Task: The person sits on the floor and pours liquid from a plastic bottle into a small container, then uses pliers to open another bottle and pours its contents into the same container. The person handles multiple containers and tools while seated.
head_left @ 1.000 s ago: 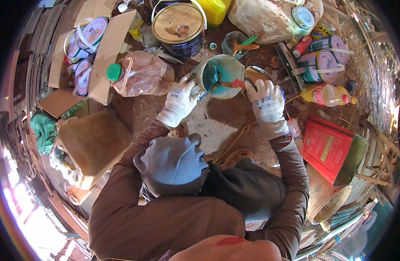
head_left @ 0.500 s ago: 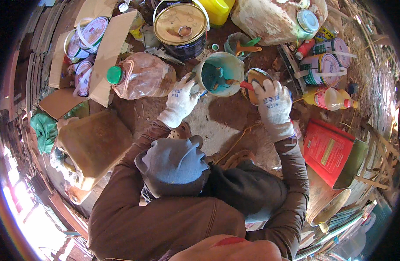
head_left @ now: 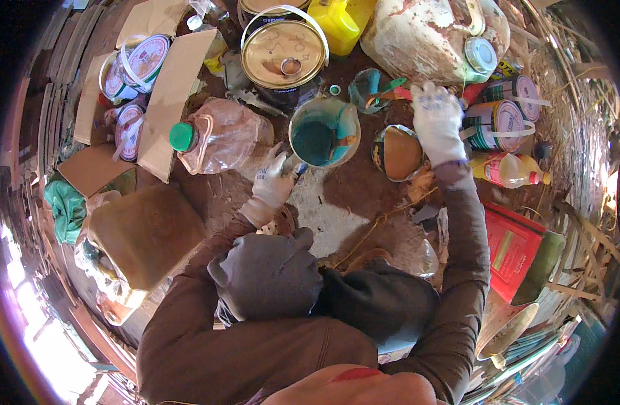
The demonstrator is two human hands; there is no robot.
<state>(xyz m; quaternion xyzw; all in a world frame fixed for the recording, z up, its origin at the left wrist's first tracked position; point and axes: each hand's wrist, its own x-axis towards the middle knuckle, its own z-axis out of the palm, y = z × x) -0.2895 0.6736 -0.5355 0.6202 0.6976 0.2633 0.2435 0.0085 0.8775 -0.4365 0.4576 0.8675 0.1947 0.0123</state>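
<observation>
Ground point(head_left: 350, 187) separates pitcher point(head_left: 347, 121) from can's edge point(head_left: 377, 146), left hand point(head_left: 273, 179) gripping the pitcher, right hand point(head_left: 437, 121) a red handle point(head_left: 402, 93).

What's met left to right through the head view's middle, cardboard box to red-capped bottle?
Cardboard box, green-capped jug, left hand, teal-stained container, round open container, right hand, red-capped bottle.

Kinda cluttered floor: there's an open cardboard box point(head_left: 177, 98) up on the left with a few white-handled tubs point(head_left: 148, 59) stuffed in it, and a big clear jug point(head_left: 234, 135) with a green cap next to it. A gold-lidded bucket point(head_left: 273, 50) sits near a yellow jug point(head_left: 337, 25) and a grubby white jerrycan point(head_left: 418, 40). Over right, a red-capped bottle point(head_left: 509, 169) and a red tin point(head_left: 514, 246). Green plastic bag point(head_left: 65, 209) far left.
</observation>
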